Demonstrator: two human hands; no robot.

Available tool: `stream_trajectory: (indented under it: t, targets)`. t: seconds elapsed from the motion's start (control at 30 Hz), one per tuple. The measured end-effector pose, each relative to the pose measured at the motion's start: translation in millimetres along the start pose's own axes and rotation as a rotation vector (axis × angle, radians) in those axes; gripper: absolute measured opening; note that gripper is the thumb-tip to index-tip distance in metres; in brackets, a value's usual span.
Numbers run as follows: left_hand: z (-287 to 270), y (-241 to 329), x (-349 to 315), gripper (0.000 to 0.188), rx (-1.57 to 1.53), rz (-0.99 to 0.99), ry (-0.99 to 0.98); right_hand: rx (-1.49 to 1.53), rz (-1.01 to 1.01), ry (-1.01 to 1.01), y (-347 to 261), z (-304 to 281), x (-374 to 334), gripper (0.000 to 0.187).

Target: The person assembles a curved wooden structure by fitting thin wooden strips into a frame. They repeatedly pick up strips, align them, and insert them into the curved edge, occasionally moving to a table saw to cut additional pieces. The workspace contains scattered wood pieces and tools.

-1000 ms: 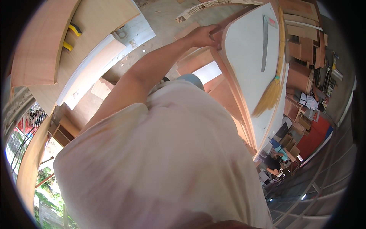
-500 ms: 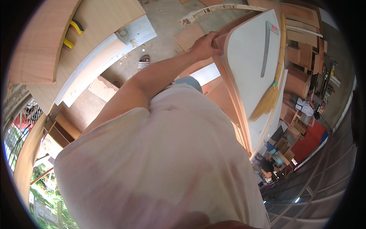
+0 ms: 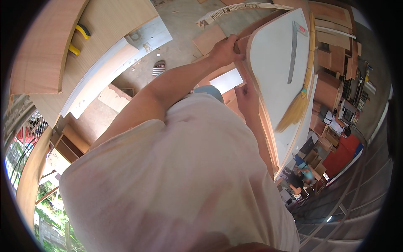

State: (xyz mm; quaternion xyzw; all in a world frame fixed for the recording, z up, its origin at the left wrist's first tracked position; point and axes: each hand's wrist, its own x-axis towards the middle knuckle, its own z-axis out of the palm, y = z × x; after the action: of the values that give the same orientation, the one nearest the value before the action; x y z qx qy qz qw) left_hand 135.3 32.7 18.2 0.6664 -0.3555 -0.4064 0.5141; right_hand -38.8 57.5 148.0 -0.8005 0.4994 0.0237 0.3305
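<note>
A white-topped wooden workpiece point(image 3: 270, 56) with brown wooden sides stands in front of me, to the right. My left hand point(image 3: 226, 51) reaches across and is closed on the wooden edge near its far corner. My right hand point(image 3: 247, 100) is beside the near wooden side, thumb and fingers apart, with nothing visible in it; some fingers are partly hidden. On the white top lie a metal square point(image 3: 292, 54) and a straw broom point(image 3: 294, 111) with a long yellowish handle.
Pliers with yellow and black handles point(image 3: 83, 31) lie on wooden boards point(image 3: 109, 25) at the left. A curved wooden strip point(image 3: 235, 9) and scrap panels point(image 3: 210, 38) are on the floor beyond. Stacked wooden parts point(image 3: 331, 59) and other people point(image 3: 294, 182) are at the right.
My right hand has come into sight, reaching up beside the near wooden side. My left hand keeps its hold on the edge.
</note>
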Motion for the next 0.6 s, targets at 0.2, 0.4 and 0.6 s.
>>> stream_trajectory:
  t: [0.2,0.4,0.6]
  targets:
    - [3.8,-6.0,1.9,0.077,0.018,0.014,0.008,0.046,-0.101,0.027,-8.0,1.6,15.0,0.066]
    - [-0.2,-0.2,0.4,0.078,-0.009,-0.021,-0.037,0.036,-0.056,0.073,-12.3,-6.5,8.1,0.059]
    - [3.7,-7.9,6.1,0.078,0.039,0.002,-0.013,0.084,0.010,0.138,-6.8,-12.4,-3.3,0.061]
